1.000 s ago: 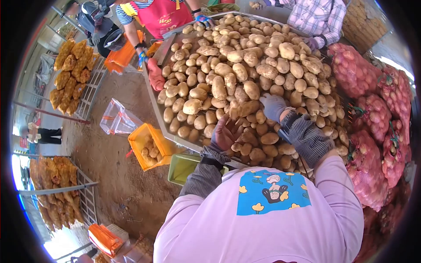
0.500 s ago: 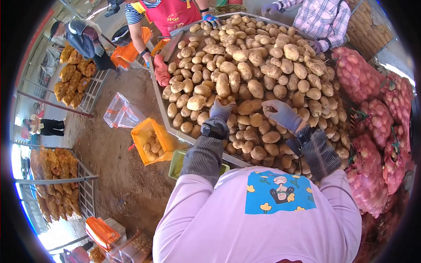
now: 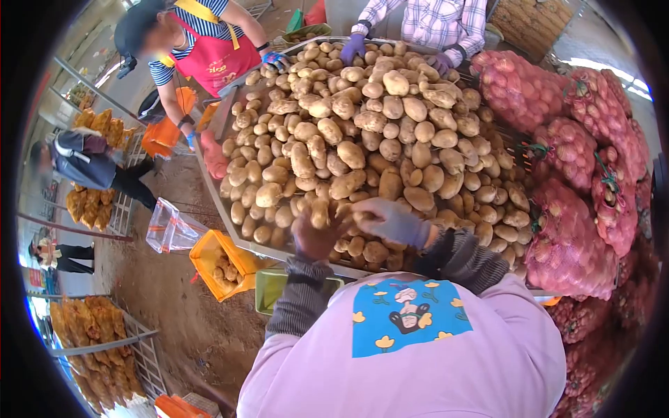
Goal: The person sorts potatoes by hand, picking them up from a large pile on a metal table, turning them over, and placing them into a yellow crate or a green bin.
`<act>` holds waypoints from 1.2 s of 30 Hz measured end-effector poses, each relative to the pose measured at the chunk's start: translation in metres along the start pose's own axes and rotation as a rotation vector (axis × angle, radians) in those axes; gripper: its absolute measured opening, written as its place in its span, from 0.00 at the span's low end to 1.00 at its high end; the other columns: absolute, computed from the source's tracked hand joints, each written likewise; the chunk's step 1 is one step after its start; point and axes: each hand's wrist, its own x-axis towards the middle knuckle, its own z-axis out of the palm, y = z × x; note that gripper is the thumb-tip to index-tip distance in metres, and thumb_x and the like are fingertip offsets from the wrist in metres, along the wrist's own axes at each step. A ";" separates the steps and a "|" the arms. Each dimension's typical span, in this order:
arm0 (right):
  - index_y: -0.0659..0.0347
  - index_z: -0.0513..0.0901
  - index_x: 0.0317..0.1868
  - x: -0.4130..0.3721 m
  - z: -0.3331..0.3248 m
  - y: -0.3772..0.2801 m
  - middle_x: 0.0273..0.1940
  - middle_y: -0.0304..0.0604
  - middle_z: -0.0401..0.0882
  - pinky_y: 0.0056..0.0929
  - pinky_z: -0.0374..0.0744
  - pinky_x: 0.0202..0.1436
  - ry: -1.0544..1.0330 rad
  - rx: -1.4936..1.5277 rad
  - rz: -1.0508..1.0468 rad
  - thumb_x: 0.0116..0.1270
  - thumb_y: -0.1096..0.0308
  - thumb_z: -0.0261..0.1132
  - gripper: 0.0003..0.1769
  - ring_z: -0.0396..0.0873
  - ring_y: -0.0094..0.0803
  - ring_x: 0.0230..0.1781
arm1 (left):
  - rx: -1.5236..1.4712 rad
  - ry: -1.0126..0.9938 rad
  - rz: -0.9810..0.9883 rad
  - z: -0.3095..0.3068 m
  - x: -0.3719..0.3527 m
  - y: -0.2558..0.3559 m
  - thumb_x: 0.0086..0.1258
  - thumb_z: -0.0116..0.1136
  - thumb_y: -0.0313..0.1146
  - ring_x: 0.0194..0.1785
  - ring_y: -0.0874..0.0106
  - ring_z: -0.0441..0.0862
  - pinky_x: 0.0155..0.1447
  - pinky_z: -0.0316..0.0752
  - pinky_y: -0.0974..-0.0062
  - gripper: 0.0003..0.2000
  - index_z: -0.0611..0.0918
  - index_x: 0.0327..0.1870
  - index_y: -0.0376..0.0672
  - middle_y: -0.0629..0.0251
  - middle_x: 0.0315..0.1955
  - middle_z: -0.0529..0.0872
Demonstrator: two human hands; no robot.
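Potatoes [image 3: 390, 108] lie heaped on a metal-edged table [image 3: 240, 240]. My left hand [image 3: 317, 233], blurred, is at the near edge of the heap, with a potato [image 3: 320, 213] between its spread fingers and thumb. Just right of it, my right hand [image 3: 391, 221] in a grey-purple glove reaches left over the near potatoes; its fingertips are blurred, and whether they grip anything cannot be made out. Both hands are close together, above the table's near rim.
An orange crate [image 3: 223, 268] with some potatoes and a green crate [image 3: 268, 291] stand below the table's left side. Red net sacks [image 3: 571, 240] are piled at the right. Two co-workers [image 3: 216, 63] [image 3: 442, 24] stand across the table. Another person [image 3: 83, 164] is at the far left.
My hands have come closer together, and my left hand now has a potato at its fingers. The view has shifted. The co-worker in plaid now has a hand on the heap's far side.
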 end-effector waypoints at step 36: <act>0.67 0.70 0.71 -0.057 -0.224 0.099 0.57 0.57 0.81 0.37 0.78 0.61 0.444 -0.170 0.600 0.61 0.51 0.75 0.44 0.79 0.43 0.59 | 0.491 0.493 0.365 -0.020 -0.087 -0.020 0.74 0.55 0.55 0.65 0.62 0.77 0.68 0.73 0.57 0.29 0.74 0.67 0.42 0.60 0.62 0.79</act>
